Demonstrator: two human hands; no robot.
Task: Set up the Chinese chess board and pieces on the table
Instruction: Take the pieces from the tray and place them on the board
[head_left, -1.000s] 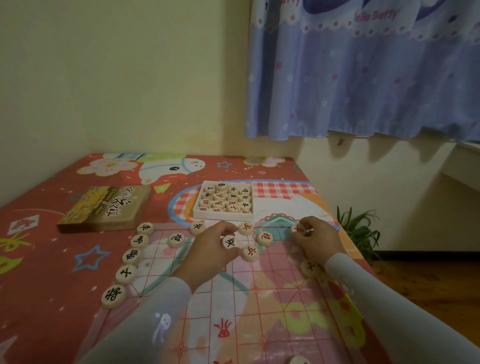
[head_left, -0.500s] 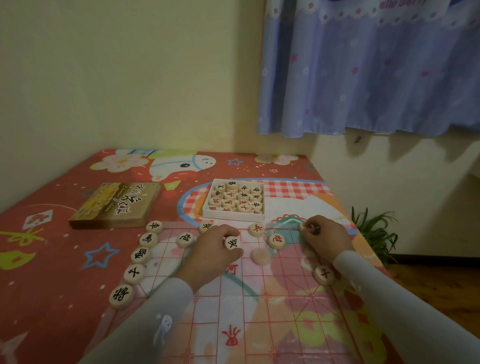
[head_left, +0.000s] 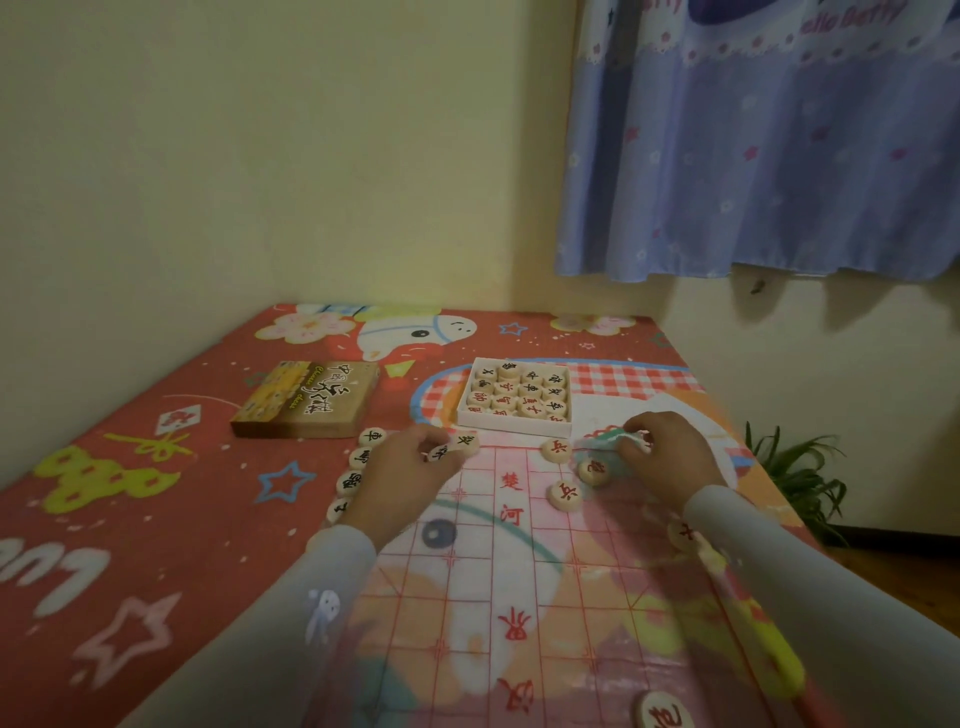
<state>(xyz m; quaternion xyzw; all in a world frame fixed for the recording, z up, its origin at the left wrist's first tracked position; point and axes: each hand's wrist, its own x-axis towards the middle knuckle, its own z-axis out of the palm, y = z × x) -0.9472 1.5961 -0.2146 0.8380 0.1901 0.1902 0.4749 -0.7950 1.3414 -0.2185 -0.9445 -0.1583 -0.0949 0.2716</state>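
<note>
A thin see-through chess board sheet (head_left: 519, 582) with red grid lines lies on the patterned table. My left hand (head_left: 410, 473) pinches a black-lettered piece (head_left: 439, 453) at the board's far left, next to another black piece (head_left: 464, 442). My right hand (head_left: 662, 452) has its fingers curled at the board's far right corner; what they hold is hidden. Red-lettered pieces (head_left: 565, 495) lie between the hands. A column of black pieces (head_left: 373, 435) runs down the left edge. A white tray (head_left: 514, 423) holds several more pieces.
The brown box lid (head_left: 306, 400) lies left of the tray. The table (head_left: 130, 493) stands in a wall corner. A potted plant (head_left: 795, 478) sits on the floor to the right. A blue curtain (head_left: 769, 135) hangs above. A red piece (head_left: 665, 712) lies near the front edge.
My left hand has carried its black piece leftward toward the far left of the board. My right hand stays at the far right corner. The camera view shifted.
</note>
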